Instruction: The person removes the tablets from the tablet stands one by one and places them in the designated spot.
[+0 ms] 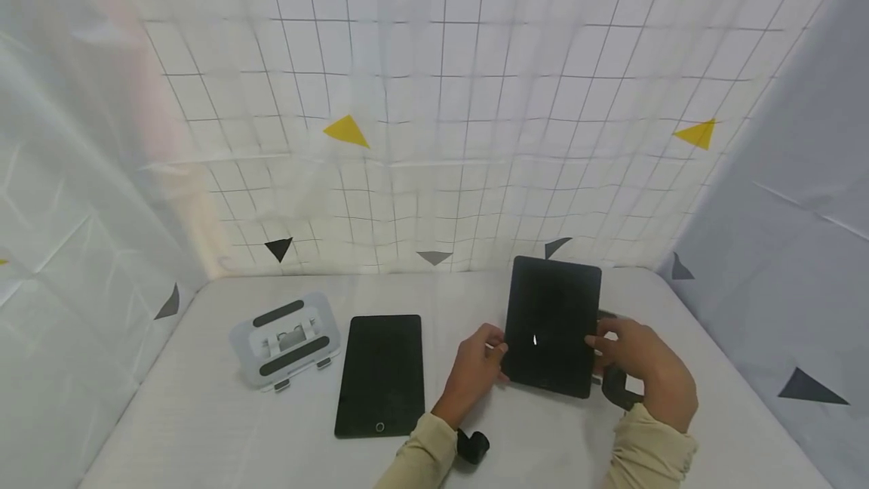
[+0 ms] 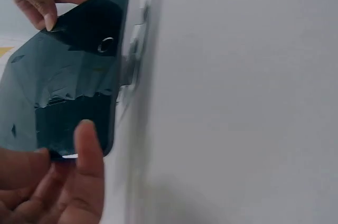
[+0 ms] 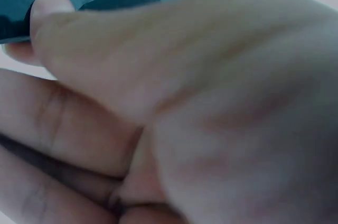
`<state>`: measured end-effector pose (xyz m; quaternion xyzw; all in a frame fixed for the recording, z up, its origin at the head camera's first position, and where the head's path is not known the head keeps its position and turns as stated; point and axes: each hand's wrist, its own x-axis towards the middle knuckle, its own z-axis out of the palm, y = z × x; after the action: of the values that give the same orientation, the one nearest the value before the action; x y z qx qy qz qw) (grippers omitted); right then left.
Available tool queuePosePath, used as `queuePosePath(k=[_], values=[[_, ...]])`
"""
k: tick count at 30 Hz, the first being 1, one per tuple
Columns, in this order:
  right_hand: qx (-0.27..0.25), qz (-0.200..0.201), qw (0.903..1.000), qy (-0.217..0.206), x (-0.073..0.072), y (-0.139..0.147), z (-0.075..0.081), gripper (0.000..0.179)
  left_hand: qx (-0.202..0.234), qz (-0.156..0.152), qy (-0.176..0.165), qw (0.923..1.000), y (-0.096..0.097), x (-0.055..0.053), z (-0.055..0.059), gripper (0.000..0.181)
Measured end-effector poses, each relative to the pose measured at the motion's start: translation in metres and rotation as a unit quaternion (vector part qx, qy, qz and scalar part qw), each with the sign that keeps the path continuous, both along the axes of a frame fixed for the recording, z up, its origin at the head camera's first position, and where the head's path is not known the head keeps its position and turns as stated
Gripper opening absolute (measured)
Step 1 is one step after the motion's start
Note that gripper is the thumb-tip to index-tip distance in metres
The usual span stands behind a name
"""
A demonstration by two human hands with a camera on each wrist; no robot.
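Observation:
A black tablet (image 1: 551,327) is tilted up at the right of the table in the head view, its dark screen facing the camera. My left hand (image 1: 474,364) pinches its left edge near the bottom. On the opposite edge, my right hand (image 1: 641,357) grips it between thumb and fingers. Behind the tablet, partly hidden, is a grey stand (image 2: 132,57), seen in the left wrist view. The tablet's round home button (image 2: 105,45) also shows there. In the right wrist view the right thumb (image 3: 50,10) presses on the screen side of the tablet.
A second black tablet (image 1: 382,376) lies flat in the middle of the white table (image 1: 204,413). Farther left lies a folded light-grey stand (image 1: 288,342) with dark pads. White gridded sheeting (image 1: 434,134) encloses the back and sides.

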<state>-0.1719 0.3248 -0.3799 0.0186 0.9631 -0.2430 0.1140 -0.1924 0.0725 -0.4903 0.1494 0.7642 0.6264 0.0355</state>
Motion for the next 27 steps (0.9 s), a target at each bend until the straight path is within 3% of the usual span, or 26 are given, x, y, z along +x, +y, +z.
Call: queuePosePath(k=[3,10,22,27], values=[[-0.022,-0.001,0.9998,-0.005,-0.001,-0.002,0.001,0.032,-0.005,0.003,-0.017,0.9998,-0.004,0.0,0.006,0.011],[-0.061,-0.017,0.998,-0.002,-0.005,-0.007,-0.001,0.018,0.003,-0.022,-0.043,0.9988,-0.012,-0.001,0.008,0.01],[-0.059,-0.002,0.9981,0.013,-0.01,-0.018,-0.001,0.016,0.005,-0.059,-0.063,0.9962,-0.026,-0.01,0.015,0.01],[-0.063,-0.008,0.9979,0.012,-0.011,-0.019,-0.003,0.014,0.009,-0.066,-0.054,0.9963,-0.03,-0.008,0.021,0.011]])
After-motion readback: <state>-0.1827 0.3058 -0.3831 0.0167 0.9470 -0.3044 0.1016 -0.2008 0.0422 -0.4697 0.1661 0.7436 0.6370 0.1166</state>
